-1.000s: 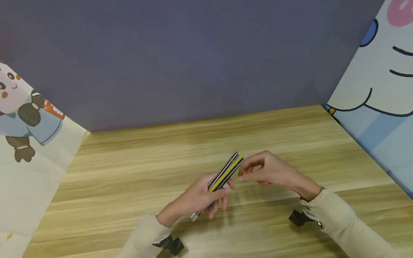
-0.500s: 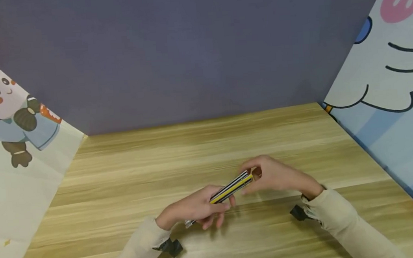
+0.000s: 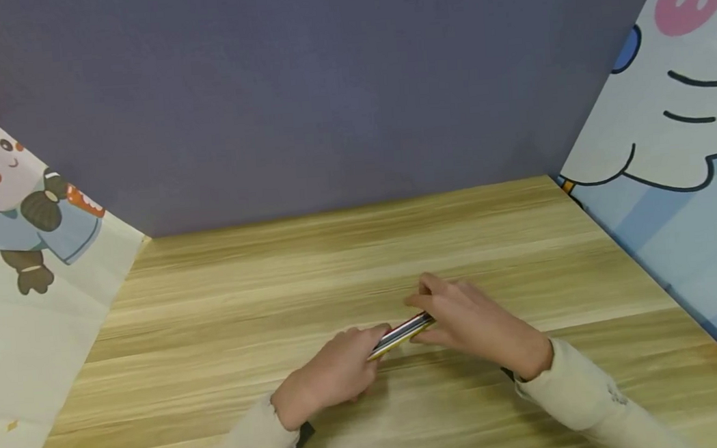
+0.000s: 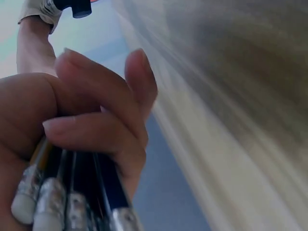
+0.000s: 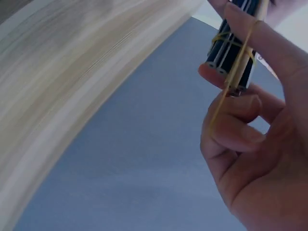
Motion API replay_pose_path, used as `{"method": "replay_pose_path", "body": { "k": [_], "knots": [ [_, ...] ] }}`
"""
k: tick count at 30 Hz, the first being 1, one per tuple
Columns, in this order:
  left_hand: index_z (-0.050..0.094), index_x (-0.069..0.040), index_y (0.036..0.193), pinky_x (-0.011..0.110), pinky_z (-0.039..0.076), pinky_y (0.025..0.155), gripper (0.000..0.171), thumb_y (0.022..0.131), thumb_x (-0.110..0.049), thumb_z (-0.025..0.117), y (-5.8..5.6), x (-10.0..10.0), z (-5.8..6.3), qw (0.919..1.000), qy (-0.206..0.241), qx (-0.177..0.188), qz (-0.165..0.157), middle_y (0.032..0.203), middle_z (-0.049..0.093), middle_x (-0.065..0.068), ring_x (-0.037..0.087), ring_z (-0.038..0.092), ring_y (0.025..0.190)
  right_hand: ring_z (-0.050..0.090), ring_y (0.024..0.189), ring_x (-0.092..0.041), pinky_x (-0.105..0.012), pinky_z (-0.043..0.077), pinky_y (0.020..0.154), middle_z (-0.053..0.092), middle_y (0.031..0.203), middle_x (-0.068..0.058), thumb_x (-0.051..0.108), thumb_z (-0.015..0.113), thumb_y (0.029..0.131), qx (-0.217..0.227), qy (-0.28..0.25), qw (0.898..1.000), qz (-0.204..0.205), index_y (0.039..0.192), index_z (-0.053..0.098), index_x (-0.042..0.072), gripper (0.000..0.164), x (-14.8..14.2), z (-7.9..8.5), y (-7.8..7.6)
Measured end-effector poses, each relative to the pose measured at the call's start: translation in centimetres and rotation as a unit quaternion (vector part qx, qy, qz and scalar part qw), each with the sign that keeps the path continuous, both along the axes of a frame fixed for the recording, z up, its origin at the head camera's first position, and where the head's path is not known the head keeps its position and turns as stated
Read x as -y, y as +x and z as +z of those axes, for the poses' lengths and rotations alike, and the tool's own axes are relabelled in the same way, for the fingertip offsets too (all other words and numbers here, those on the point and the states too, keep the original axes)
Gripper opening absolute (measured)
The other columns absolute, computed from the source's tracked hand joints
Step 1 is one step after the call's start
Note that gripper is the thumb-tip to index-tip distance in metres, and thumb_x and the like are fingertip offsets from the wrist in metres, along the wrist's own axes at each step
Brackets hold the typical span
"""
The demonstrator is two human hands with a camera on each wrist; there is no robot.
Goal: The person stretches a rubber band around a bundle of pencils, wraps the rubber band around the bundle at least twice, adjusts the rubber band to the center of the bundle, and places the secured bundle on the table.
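My left hand (image 3: pixel 336 369) grips a bundle of pencils (image 3: pixel 402 334), striped in dark blue and white with some yellow. Their white erasers (image 4: pixel 48 221) in metal ferrules stick out below the left hand's curled fingers (image 4: pixel 96 134). At the other end, my right hand (image 3: pixel 472 320) is on the bundle. A thin yellow rubber band (image 5: pixel 234 73) is wound around the pencils (image 5: pixel 231 53) near that end. Part of it is stretched across curled right fingers (image 5: pixel 236 125). In the head view the right hand covers the band.
Both hands are above a wood-grain tabletop (image 3: pixel 263 271). A plain grey-blue panel (image 3: pixel 326 96) stands along the back. Cartoon-printed panels rise at the left (image 3: pixel 79 296) and right (image 3: pixel 661 233).
The bundle has tilted closer to level as the left hand turned its back upward. The right hand has come onto the bundle's far end, bringing the rubber band around it.
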State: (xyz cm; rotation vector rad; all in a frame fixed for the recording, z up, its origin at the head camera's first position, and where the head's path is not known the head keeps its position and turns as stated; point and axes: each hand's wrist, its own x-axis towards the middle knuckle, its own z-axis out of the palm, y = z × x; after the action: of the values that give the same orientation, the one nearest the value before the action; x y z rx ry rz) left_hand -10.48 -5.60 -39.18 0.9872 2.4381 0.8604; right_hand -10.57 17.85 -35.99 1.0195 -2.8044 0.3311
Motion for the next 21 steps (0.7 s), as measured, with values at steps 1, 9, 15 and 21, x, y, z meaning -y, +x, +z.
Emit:
{"method": "replay_pose_path", "body": {
  "k": [1,9,15,21],
  "knots": [
    [0.059,-0.009,0.119,0.019,0.046,0.041,0.035,0.089,0.008,0.061,0.1,0.0,0.1,0.9994,-0.013,-0.032,0.003,0.085,0.069,0.006,0.005,0.053,0.048,0.048,0.060,-0.002,-0.016,0.044,0.051,0.054,0.094,-0.001,0.035,0.088,0.075,-0.013,0.002,1.000,0.003,0.112,0.072,0.011,0.047,0.1,0.0,0.1],
    [0.060,-0.004,0.118,0.016,0.033,0.032,0.040,0.080,0.008,0.065,0.7,-0.3,0.4,0.9826,-0.087,-0.152,0.063,0.068,0.060,0.003,0.004,0.039,0.042,0.050,0.057,-0.008,-0.018,0.042,0.046,0.051,0.091,-0.003,0.035,0.088,0.075,-0.117,0.044,0.992,0.016,0.112,0.071,0.011,0.046,0.7,-0.1,0.6],
    [0.059,-0.005,0.113,0.019,0.032,0.031,0.033,0.083,0.001,0.070,0.1,0.0,0.6,0.9684,-0.125,-0.192,0.098,0.063,0.057,0.004,0.008,0.041,0.043,0.051,0.055,-0.010,-0.019,0.039,0.041,0.055,0.091,-0.005,0.032,0.088,0.076,-0.151,0.066,0.986,-0.008,0.122,0.069,0.011,0.054,1.2,-0.1,1.0],
    [0.058,-0.002,0.116,0.020,0.031,0.031,0.035,0.083,0.003,0.069,-1.2,1.0,0.4,0.9538,-0.108,-0.252,0.124,0.061,0.055,0.005,0.009,0.042,0.043,0.049,0.057,-0.008,-0.016,0.039,0.043,0.058,0.081,-0.003,0.012,0.081,0.082,-0.168,-0.042,0.985,0.018,0.109,0.071,0.005,0.029,2.2,0.1,1.7]
  ]
}}
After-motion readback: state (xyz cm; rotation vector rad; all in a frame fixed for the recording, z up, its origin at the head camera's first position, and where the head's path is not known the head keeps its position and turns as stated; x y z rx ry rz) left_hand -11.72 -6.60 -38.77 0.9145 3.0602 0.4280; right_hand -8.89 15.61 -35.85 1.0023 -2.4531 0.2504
